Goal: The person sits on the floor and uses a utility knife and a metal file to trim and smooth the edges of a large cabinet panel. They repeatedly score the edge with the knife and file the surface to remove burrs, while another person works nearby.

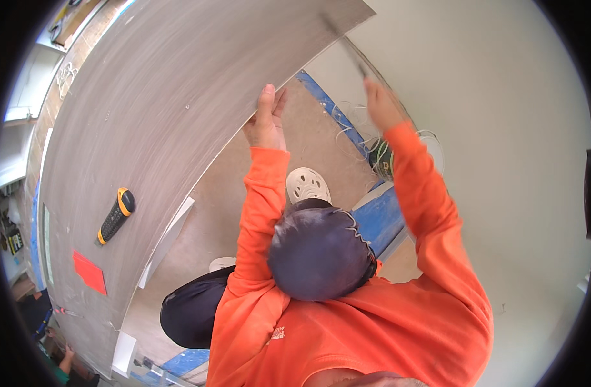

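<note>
A large grey-brown panel (173,84) with a streaked surface fills the left and upper part of the head view. My left hand (266,122) grips its near edge, thumb on top and fingers under it. My right hand (382,106) is closed around a long, thin, dark tool (335,28). Motion blurs the tool, so its kind is unclear; its far end reaches over the panel's upper right corner. On the panel lie a black and yellow utility knife (117,216) and a red rectangular card (90,272).
To the right rises a pale wall (508,148). Thin loose wires (355,122) lie beside a dark round container (381,158) near my right forearm. Blue tape (331,106) runs along the floor. Another person's hand (68,358) shows at the lower left.
</note>
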